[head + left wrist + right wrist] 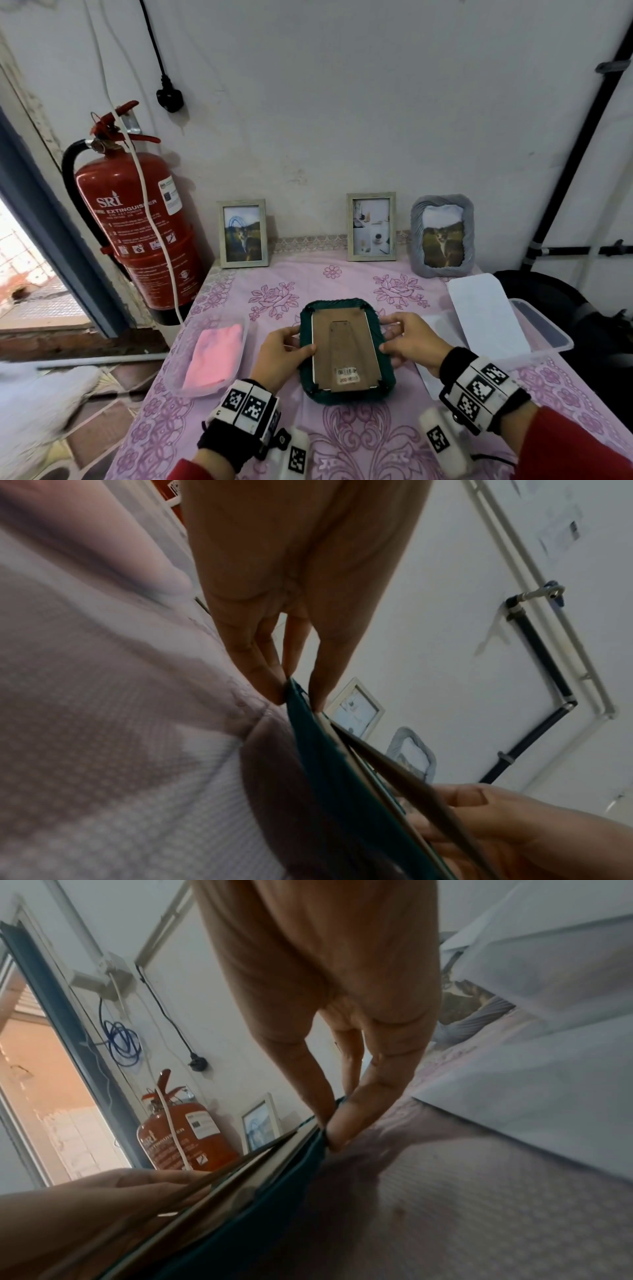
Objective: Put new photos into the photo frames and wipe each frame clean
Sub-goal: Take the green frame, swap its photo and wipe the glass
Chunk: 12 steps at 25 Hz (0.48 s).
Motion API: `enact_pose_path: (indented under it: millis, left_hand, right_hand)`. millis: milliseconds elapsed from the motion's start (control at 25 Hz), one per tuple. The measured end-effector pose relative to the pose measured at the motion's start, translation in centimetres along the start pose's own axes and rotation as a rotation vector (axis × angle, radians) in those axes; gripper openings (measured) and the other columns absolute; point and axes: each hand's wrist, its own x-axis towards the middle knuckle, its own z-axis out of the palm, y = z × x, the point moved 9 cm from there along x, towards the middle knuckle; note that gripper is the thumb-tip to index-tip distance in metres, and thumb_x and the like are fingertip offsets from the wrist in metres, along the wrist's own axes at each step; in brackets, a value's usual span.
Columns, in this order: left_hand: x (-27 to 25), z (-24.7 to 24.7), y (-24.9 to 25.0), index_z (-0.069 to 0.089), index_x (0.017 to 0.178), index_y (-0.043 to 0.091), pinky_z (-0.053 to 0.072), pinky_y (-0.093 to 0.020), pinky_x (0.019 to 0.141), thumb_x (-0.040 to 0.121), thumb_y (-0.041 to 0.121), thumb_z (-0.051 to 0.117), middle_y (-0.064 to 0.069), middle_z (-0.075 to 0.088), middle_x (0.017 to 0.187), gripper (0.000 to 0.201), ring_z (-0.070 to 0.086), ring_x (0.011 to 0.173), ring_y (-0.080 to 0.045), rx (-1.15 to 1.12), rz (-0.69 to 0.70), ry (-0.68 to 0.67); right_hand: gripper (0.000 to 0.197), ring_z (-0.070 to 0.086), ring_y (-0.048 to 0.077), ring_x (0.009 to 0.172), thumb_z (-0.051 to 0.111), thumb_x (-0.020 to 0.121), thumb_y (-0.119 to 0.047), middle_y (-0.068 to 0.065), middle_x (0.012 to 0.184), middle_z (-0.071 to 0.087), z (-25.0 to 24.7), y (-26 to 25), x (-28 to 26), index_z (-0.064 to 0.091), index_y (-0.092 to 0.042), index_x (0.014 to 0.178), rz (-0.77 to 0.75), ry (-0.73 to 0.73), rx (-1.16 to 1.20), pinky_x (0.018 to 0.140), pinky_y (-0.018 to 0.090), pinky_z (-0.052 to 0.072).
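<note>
A dark green photo frame [383, 373] lies face down on the table, its brown backing board [342, 346] with a barcode sticker facing up. My left hand [284, 346] pinches its left edge, thumb on top. My right hand [407, 339] pinches the right edge the same way. In the left wrist view the left fingertips [277, 693] clamp the green frame [329, 764]. In the right wrist view the right fingertips [337, 1129] clamp the frame [260, 1204]. Three frames stand at the back: a pale wooden one [242, 233], a second wooden one [371, 226] and a grey ribbed one [442, 236].
A clear tray [173, 380] with a pink cloth [214, 356] sits left of the green frame. White sheets [486, 315] lean on a clear plastic box [548, 332] at the right. A red fire extinguisher [137, 222] hangs on the wall left of the table.
</note>
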Motion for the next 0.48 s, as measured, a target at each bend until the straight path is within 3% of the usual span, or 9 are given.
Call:
enact_pose_path:
  millis: [160,320,480]
  left_hand:
    - [0.5,0.5,-1.1,0.062,0.114,0.007,0.05,-0.02,0.063,0.079,0.006,0.071,-0.001,0.053,0.066,0.036,0.053,0.06,-0.011,0.115,-0.05,-0.068]
    - [1.2,0.3,-1.7,0.063,0.109,0.001,0.044,-0.028,0.067,0.078,0.005,0.071,0.0,0.05,0.065,0.033,0.05,0.061,-0.015,0.18,-0.07,-0.065]
    - [2.3,-0.4,-1.8,0.06,0.11,0.0,0.043,-0.028,0.067,0.08,0.011,0.071,-0.003,0.054,0.071,0.034,0.051,0.065,-0.017,0.225,-0.12,-0.055]
  right_hand:
    - [0.05,0.056,0.025,0.057,0.062,0.077,0.015,0.009,0.078,0.05,0.4,1.6,0.2,0.046,0.0,0.122,0.074,-0.055,-0.096,0.042,0.028,0.053]
    - [0.05,0.053,0.023,0.053,0.062,0.077,0.015,0.008,0.07,0.049,0.4,1.9,0.6,0.044,0.001,0.122,0.099,-0.07,-0.145,0.042,0.029,0.053]
    - [0.046,0.051,0.019,0.049,0.062,0.079,0.006,0.01,0.062,0.054,0.0,1.3,1.3,0.045,-0.002,0.121,0.105,-0.043,-0.25,0.046,0.029,0.047]
